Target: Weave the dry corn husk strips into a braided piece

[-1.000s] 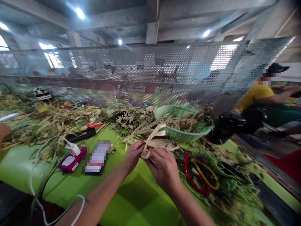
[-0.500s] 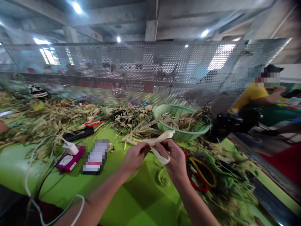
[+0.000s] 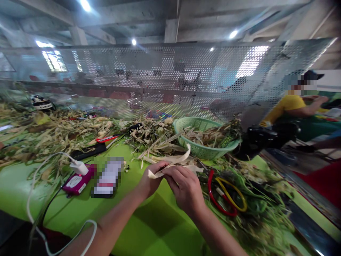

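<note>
Pale corn husk strips (image 3: 183, 158) are pinched between my two hands above the green tabletop (image 3: 149, 231). My left hand (image 3: 153, 176) is closed on the husk, with a curled end sticking out below its fingers. Fingers together, my right hand (image 3: 185, 185) grips the same husk close beside the left fingertips. One strip stands up behind the right hand and another lies out to the right. The fingertips partly hide where the strips meet. Right of my right hand lie scissors with red and yellow handles (image 3: 231, 195).
A light green basket (image 3: 205, 153) of dry husks stands behind my hands. Husk heaps (image 3: 58, 135) spread left. A phone (image 3: 108, 177) and a magenta power bank (image 3: 80, 181) with a white cable lie left. A perforated metal screen (image 3: 149, 81) runs behind; a person in yellow (image 3: 287, 106) sits right.
My right hand has moved left and turned over, its back now showing. The husk's ends have shifted, one now pointing up and one lying across the left fingers.
</note>
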Demonstrator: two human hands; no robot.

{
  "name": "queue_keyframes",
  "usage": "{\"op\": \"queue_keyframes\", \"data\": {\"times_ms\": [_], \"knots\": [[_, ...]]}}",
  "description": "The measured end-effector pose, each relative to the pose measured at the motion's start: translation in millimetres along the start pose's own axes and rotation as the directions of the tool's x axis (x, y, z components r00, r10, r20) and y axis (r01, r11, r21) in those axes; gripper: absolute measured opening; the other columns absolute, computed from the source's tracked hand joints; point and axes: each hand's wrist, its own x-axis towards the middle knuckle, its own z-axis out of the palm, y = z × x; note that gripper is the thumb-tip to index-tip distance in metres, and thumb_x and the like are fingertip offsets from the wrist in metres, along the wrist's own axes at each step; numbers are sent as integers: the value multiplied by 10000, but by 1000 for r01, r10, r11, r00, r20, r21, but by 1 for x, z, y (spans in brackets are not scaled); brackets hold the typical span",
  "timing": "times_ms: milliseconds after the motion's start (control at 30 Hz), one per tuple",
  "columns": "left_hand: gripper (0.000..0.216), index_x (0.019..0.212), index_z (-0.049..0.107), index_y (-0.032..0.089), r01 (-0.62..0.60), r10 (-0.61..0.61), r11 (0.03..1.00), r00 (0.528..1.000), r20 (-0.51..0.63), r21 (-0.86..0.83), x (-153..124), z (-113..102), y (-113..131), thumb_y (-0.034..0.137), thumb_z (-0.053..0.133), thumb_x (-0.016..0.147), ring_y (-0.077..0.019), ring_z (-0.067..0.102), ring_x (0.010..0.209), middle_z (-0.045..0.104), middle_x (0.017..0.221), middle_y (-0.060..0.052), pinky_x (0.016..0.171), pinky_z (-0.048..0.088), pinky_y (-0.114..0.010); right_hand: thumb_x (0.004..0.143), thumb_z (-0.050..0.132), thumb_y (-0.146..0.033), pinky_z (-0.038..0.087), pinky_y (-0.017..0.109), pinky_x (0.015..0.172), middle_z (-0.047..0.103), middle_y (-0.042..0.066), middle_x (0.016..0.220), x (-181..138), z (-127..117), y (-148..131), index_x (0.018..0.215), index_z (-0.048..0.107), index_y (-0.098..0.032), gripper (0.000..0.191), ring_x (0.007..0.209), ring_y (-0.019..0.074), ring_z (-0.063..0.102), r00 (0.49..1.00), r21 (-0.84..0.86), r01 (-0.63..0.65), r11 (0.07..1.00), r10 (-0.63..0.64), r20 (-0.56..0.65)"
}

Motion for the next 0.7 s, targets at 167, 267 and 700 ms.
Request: {"op": "queue_keyframes", "data": {"times_ms": [167, 267, 700], "knots": [[309, 958, 657, 159, 73, -76, 988, 997, -16, -138, 3, -2, 13, 413, 584, 799, -157, 521, 794, 624, 863, -40, 713, 421, -258, 876, 573, -279, 491, 291, 741, 679, 59, 922, 4, -8, 8, 948, 659, -211, 131, 827, 181, 619, 936, 334, -284, 898, 335, -105], [366, 1040, 661, 176, 88, -88, 992, 996, 8, -88, 2, -5, 15, 447, 576, 810, -127, 485, 710, 619, 826, -19, 650, 393, -234, 855, 592, -364, 484, 278, 663, 666, 46, 825, 4, -9, 18, 913, 648, -184, 197, 723, 168, 599, 813, 537, -455, 711, 577, -75], [389, 1077, 643, 192, -15, -4, 985, 994, 113, 170, -5, -3, 18, 470, 564, 818, -135, 513, 720, 626, 850, -19, 683, 408, -244, 827, 604, -386, 434, 262, 612, 599, 17, 716, 3, -5, 20, 764, 618, -178, 217, 680, 164, 549, 836, 503, -486, 715, 548, 29]]}}
